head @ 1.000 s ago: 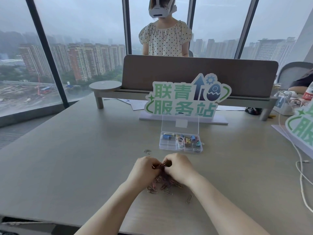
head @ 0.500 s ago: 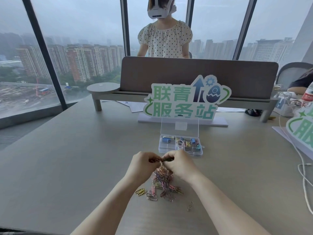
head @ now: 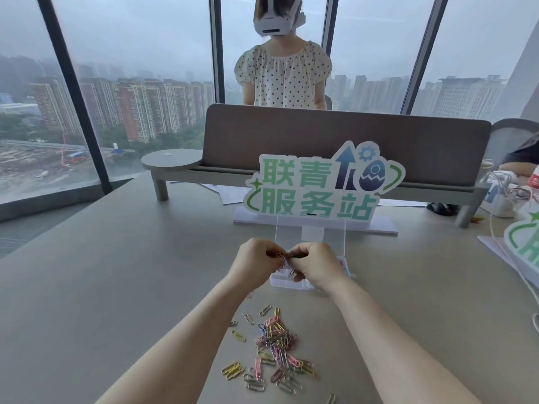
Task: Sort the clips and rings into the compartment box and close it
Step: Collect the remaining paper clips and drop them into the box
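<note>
Both hands have lifted off the pile and moved up over the box, carrying a tangle of clips. Left hand (head: pixel 256 262) and right hand (head: pixel 316 265) pinch a small bunch of paper clips (head: pixel 281 254) between curled fingertips, hands nearly touching. Compartment box (head: pixel 287 279), clear lid (head: pixel 310 233) upright, sits mid-tabletop just behind them. Loose clip pile (head: pixel 275 349) lies toward the near edge of the table (head: pixel 102 287), between the forearms. Green sign (head: pixel 320 185) stands behind the box.
</note>
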